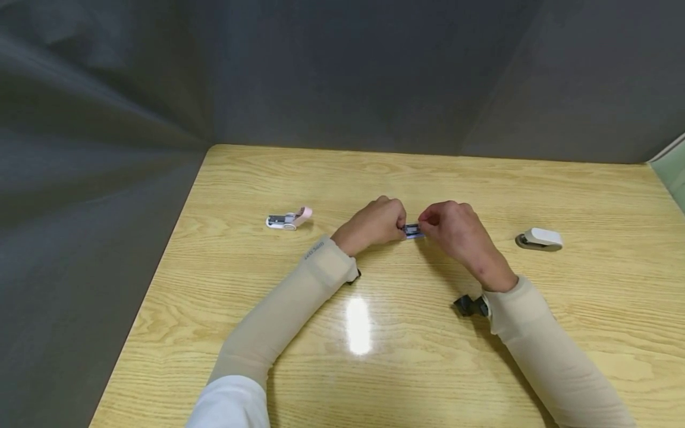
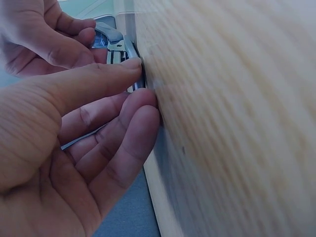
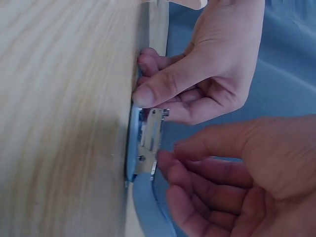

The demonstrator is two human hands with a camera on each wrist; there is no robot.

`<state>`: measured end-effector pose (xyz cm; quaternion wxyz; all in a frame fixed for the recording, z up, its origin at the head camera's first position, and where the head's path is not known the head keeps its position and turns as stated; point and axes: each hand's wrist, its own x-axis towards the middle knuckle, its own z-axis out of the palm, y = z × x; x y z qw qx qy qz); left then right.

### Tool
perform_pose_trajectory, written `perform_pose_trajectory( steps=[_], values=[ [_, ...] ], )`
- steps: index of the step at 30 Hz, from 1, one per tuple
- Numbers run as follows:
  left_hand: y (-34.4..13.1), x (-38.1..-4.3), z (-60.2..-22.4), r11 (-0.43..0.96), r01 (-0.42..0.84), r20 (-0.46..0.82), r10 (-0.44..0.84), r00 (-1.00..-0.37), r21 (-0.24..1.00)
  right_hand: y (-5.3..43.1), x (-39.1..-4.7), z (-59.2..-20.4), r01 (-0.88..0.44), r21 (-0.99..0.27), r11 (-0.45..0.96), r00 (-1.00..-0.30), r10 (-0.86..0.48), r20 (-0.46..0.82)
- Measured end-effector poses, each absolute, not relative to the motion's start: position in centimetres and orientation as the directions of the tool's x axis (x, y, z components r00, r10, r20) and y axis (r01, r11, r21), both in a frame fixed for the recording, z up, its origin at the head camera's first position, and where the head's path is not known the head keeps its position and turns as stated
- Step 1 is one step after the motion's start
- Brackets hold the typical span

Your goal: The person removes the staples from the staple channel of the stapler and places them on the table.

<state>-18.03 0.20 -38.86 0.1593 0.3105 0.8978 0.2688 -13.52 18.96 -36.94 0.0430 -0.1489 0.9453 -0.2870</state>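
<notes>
A small blue stapler (image 1: 412, 230) lies on the table with its cover swung back, baring the metal magazine (image 3: 152, 131). My left hand (image 1: 377, 221) pinches one end of its blue base (image 3: 132, 148), the thumb on top in the right wrist view. At the other end is my right hand (image 1: 453, 235), its fingers curled and its thumb and fingertips close together beside the magazine. Whether they pinch the stapler or something small is hidden. The raised blue cover (image 3: 149, 205) curves away below the right fingertips in that view.
To the left stands a white and pink stapler (image 1: 289, 219), its cover lifted. A white and grey stapler (image 1: 539, 239), folded down, lies to the right. Dark sheeting (image 1: 342, 77) rises behind the wooden table (image 1: 407, 368) and along its left side.
</notes>
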Motion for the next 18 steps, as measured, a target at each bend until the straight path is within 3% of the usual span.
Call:
perform_pose_trajectory(
  steps=[18],
  values=[
    [0.23,-17.93,-38.91,0.66,0.456,-0.128,0.639,-0.759,0.597,18.8,-13.47,-36.66,-0.286,-0.534,0.796,-0.942,-0.335,0.005]
  ],
)
